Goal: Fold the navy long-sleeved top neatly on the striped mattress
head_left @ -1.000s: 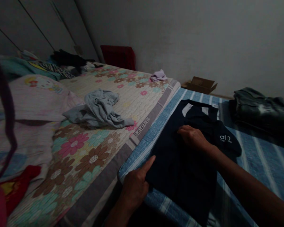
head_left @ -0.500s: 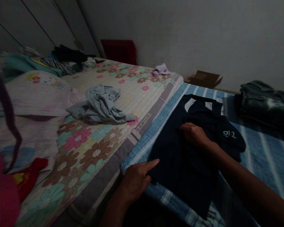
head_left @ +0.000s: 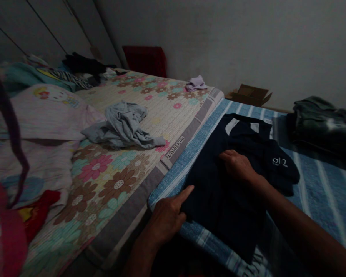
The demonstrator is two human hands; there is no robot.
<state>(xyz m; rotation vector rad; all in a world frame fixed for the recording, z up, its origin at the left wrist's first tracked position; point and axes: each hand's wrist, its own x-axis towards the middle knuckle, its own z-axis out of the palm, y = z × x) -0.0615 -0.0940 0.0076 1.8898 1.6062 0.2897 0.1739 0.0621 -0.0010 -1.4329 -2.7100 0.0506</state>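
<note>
A navy shirt [head_left: 207, 196] with white patches near its collar lies on the blue striped bed cover [head_left: 314, 192], its lower edge hanging past the bed's edge. Pale lettering shows on its folded-over sleeve [head_left: 281, 161]. My right hand [head_left: 238, 165] rests on the middle of the shirt, fingers curled together and pinching the cloth. At the shirt's left edge, by the bed corner, is my left hand [head_left: 168, 213]. Its index finger is stretched out and touches the cloth, with the thumb apart; its other fingers are mostly hidden.
On the flowered mattress [head_left: 118, 184] to the left lie a crumpled grey garment [head_left: 123, 127], a small lilac cloth [head_left: 196, 83] and a pink blanket [head_left: 43, 123]. Dark folded clothes [head_left: 325, 123] sit at the right. An open cardboard box [head_left: 250, 95] stands by the wall.
My left index finger has shifted slightly up along the shirt's edge. The right hand stays in nearly the same place on the cloth.
</note>
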